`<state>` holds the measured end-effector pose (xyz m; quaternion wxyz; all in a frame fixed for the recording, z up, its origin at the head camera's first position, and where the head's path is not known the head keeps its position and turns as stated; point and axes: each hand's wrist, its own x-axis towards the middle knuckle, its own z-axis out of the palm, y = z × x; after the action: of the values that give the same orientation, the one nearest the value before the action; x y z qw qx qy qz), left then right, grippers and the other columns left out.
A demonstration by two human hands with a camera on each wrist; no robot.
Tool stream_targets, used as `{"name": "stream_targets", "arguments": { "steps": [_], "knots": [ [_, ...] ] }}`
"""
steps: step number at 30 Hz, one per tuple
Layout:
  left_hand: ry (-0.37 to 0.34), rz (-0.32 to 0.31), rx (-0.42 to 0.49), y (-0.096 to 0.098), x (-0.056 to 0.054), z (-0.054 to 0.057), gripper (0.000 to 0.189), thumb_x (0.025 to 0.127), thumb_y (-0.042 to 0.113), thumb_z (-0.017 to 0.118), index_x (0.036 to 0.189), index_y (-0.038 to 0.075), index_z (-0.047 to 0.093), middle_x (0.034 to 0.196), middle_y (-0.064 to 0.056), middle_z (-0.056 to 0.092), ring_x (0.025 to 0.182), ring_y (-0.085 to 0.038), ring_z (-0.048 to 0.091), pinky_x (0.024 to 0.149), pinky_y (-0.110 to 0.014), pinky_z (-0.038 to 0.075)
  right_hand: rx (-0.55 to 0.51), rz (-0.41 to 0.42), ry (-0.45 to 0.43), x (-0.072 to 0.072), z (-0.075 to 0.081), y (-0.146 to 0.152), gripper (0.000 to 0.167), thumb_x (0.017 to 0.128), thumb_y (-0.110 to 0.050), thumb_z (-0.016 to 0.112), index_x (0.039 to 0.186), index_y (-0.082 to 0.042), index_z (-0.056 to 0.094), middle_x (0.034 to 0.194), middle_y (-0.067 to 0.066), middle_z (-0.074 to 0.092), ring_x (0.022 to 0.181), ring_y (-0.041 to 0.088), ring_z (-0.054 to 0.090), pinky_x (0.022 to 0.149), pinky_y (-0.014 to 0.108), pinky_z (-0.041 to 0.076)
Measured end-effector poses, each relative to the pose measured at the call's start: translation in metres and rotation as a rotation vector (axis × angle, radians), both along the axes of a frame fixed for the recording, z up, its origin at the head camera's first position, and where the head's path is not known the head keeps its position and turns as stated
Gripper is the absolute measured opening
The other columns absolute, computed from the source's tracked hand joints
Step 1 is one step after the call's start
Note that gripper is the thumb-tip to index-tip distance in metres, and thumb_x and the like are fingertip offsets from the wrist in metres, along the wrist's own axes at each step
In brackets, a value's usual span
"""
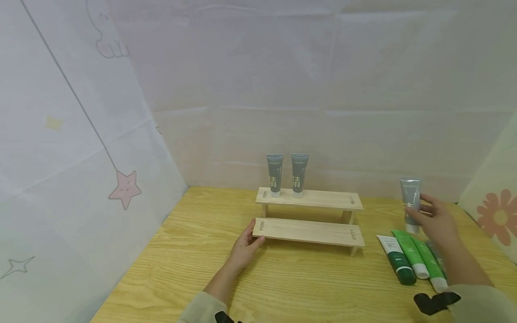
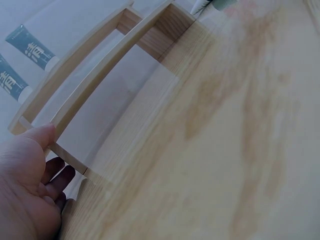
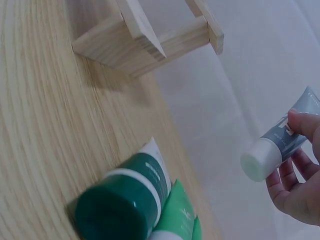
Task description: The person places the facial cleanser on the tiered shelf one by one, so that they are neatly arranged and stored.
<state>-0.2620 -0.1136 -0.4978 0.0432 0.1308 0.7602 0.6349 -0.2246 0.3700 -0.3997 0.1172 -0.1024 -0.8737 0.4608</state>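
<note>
My right hand [image 1: 438,223] pinches a grey-blue squeeze tube [image 1: 410,197] upright, white cap down, above the tubes lying at the right; its cap [image 3: 260,160] shows in the right wrist view. My left hand [image 1: 243,246] grips the left end of the lower step of a two-step wooden display rack [image 1: 307,231], thumb at the front edge. In the left wrist view the thumb [image 2: 44,134] rests against the step's corner, with the other fingers bent beside its end support. Two similar grey-blue tubes [image 1: 275,172] [image 1: 299,172] stand on their caps toward the left of the upper step.
Below my right hand lie a white and dark-green tube [image 1: 397,260], two bright-green tubes [image 1: 411,254] [image 1: 430,264] and a partly hidden grey tube [image 1: 436,253]. The wood-grain table [image 1: 194,269] meets a pale cloth backdrop [image 1: 226,143] behind the rack.
</note>
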Motion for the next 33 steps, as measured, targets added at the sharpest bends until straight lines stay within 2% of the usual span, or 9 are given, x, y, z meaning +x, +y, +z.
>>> {"name": "stream_targets", "arguments": {
  "steps": [2,3,7,11,14,17,25,31,33],
  "knots": [
    [-0.003,0.001,-0.004,0.0,0.0,0.0,0.073,0.1,0.022,0.057,0.157,0.005,0.014,0.155,-0.023,0.033,0.133,-0.036,0.048,0.106,-0.044,0.048,0.0,0.005,0.03,-0.004,0.0,-0.004,0.076,0.098,-0.037,0.058,0.154,-0.001,0.021,0.145,0.037,0.038,0.105,0.021,0.059,0.08,0.033,0.057],
    [-0.005,0.002,-0.007,0.0,0.001,0.001,0.073,0.1,0.022,0.057,0.157,0.006,0.014,0.156,-0.023,0.033,0.133,-0.036,0.048,0.107,-0.045,0.047,-0.004,0.008,0.041,-0.005,0.0,-0.007,0.076,0.098,-0.036,0.059,0.154,-0.001,0.022,0.144,0.036,0.039,0.105,0.02,0.06,0.081,0.033,0.057],
    [-0.013,0.0,-0.007,0.0,0.002,0.002,0.074,0.1,0.023,0.057,0.158,0.008,0.013,0.156,-0.023,0.033,0.134,-0.036,0.047,0.108,-0.047,0.045,-0.023,0.029,0.082,-0.011,0.002,-0.016,0.073,0.097,-0.033,0.062,0.153,-0.001,0.027,0.138,0.032,0.044,0.092,-0.009,0.048,0.068,0.009,0.049],
    [-0.021,0.001,-0.009,0.0,0.002,0.002,0.073,0.1,0.024,0.057,0.158,0.008,0.014,0.156,-0.023,0.033,0.133,-0.036,0.048,0.108,-0.046,0.046,-0.043,0.042,0.083,-0.015,0.005,-0.027,0.074,0.097,-0.033,0.061,0.153,-0.002,0.026,0.14,0.032,0.044,0.108,0.021,0.06,0.071,0.014,0.052],
    [-0.023,0.002,-0.013,0.0,0.002,0.001,0.074,0.1,0.025,0.057,0.158,0.008,0.014,0.156,-0.023,0.032,0.134,-0.037,0.047,0.108,-0.046,0.045,-0.041,0.039,0.073,-0.018,0.009,-0.034,0.075,0.097,-0.037,0.061,0.154,-0.003,0.025,0.141,0.028,0.044,0.12,0.038,0.053,0.079,0.024,0.056],
    [-0.021,-0.002,-0.017,-0.001,0.001,0.0,0.075,0.1,0.026,0.057,0.157,0.007,0.014,0.157,-0.023,0.031,0.136,-0.038,0.045,0.109,-0.047,0.044,-0.058,0.043,0.072,-0.021,0.014,-0.041,0.076,0.097,-0.039,0.06,0.155,-0.005,0.024,0.141,0.026,0.044,0.121,0.037,0.052,0.092,0.045,0.055],
    [-0.011,-0.016,-0.018,-0.001,0.0,-0.001,0.075,0.1,0.026,0.057,0.158,0.007,0.012,0.158,-0.02,0.03,0.138,-0.037,0.043,0.111,-0.048,0.042,-0.082,0.069,0.087,-0.027,0.025,-0.056,0.075,0.098,-0.038,0.057,0.155,-0.003,0.022,0.146,0.029,0.041,0.127,0.042,0.047,0.074,0.013,0.047],
    [-0.004,-0.016,0.001,-0.001,-0.001,-0.001,0.075,0.1,0.023,0.057,0.157,0.006,0.012,0.156,-0.023,0.031,0.136,-0.037,0.045,0.109,-0.045,0.045,-0.12,0.081,0.103,-0.034,0.032,-0.067,0.075,0.098,-0.038,0.057,0.155,-0.004,0.021,0.146,0.029,0.041,0.132,0.046,0.043,0.099,0.051,0.05],
    [-0.003,-0.019,0.001,0.0,-0.001,-0.001,0.074,0.1,0.023,0.057,0.157,0.005,0.012,0.157,-0.023,0.03,0.137,-0.037,0.044,0.109,-0.046,0.044,-0.119,0.081,0.111,-0.036,0.034,-0.07,0.075,0.098,-0.039,0.058,0.155,-0.004,0.022,0.145,0.028,0.042,0.131,0.045,0.045,0.097,0.049,0.051]
  ]
}}
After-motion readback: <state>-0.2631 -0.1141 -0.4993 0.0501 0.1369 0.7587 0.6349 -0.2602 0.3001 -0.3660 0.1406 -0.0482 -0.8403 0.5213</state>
